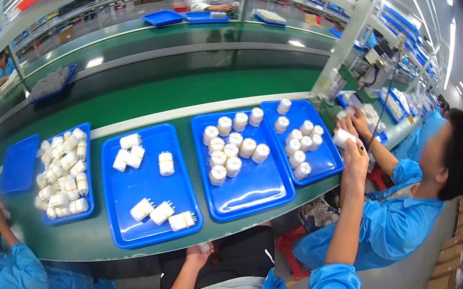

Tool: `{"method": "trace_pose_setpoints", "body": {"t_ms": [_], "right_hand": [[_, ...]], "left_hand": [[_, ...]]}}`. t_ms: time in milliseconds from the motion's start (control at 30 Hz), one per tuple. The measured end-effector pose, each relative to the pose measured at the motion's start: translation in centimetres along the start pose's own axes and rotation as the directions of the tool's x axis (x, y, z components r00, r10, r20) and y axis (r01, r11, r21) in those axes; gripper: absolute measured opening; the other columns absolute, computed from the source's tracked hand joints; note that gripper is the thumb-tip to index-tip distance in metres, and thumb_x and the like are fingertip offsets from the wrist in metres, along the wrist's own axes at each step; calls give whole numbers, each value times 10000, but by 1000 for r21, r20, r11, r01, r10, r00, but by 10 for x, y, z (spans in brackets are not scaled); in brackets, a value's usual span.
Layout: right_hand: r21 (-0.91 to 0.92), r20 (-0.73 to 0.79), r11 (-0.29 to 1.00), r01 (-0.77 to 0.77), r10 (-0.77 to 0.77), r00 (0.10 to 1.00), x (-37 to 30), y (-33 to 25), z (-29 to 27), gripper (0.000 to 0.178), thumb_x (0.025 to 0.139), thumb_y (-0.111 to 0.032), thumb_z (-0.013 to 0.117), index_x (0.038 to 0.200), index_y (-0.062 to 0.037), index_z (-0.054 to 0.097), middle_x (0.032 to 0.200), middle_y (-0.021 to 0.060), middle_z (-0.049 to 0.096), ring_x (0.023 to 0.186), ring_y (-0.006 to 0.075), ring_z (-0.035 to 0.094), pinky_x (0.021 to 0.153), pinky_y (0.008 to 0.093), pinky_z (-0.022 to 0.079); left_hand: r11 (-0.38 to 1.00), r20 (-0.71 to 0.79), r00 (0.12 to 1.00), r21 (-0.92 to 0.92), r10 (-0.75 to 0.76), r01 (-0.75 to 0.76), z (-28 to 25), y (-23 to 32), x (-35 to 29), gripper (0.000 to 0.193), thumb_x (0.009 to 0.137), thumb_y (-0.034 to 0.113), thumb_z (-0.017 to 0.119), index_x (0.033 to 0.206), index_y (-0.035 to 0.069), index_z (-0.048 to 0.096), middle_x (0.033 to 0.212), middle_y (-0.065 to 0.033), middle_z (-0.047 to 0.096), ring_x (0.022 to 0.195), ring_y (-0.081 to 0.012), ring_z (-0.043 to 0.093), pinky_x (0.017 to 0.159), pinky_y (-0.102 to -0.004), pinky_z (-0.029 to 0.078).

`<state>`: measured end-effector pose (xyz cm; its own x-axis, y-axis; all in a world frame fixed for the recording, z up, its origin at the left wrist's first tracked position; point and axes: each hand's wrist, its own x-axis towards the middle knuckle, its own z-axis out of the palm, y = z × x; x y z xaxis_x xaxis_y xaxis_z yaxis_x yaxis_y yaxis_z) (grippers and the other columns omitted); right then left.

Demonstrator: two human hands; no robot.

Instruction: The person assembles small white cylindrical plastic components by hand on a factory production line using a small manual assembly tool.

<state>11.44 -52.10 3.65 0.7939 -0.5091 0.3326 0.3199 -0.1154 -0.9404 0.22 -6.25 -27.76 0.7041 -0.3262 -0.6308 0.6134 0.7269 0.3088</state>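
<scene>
My right hand (356,164) is stretched out beyond the right end of the blue trays, its fingers closed around a white plastic cylinder (343,138). Low over my lap, below the table edge, my left hand (197,256) is closed on a small white piece (205,247), mostly hidden by the fingers. Before me, a blue tray (235,208) holds several upright white cylinders with yellowish bands. The blue tray (327,172) nearest my right hand holds more of them. Left of these, another blue tray (144,232) carries several cylinders lying down, some showing prongs at one end.
A full tray of white cylinders (67,172) and a bare blue tray (19,163) lie further left. Beyond a pale rail runs a green conveyor (209,92). Co-workers in blue sit at right (392,212) and left (22,266). A metal post (346,48) rises behind the right tray.
</scene>
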Motion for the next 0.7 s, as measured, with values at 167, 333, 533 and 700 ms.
{"method": "trace_pose_setpoints", "body": {"t_ms": [167,333,533,700], "right_hand": [[654,140,699,-290,265,954,-13,-28,35,501,890,-537,662,1164,-119,621,919,38,656,382,51,292,357,199,231],[694,171,662,-281,228,958,-18,-38,41,624,865,-610,639,1283,-153,565,1191,141,636,385,52,281,368,191,241],[730,125,643,-233,210,970,-26,-52,51,611,895,-599,601,1335,-179,546,1332,247,562,386,45,284,377,184,244],[739,101,637,-218,215,971,-28,-55,55,605,895,-603,599,1321,-176,555,1327,222,570,388,47,283,377,185,246]], "left_hand": [[999,4,1000,-27,23,-22,-11,2,0,408,954,466,433,951,96,604,739,-84,612,664,-248,598,604,-353,472],[1000,2,1000,-18,22,-22,-3,4,-3,397,939,459,462,925,87,599,729,-81,606,660,-241,591,607,-341,467],[999,-5,1000,-38,6,-7,0,4,-3,394,935,452,469,898,80,596,719,-77,601,648,-233,580,596,-338,457],[999,-20,1000,-40,11,-12,2,5,-6,392,936,450,470,895,80,594,709,-76,596,649,-231,581,595,-338,458]]}}
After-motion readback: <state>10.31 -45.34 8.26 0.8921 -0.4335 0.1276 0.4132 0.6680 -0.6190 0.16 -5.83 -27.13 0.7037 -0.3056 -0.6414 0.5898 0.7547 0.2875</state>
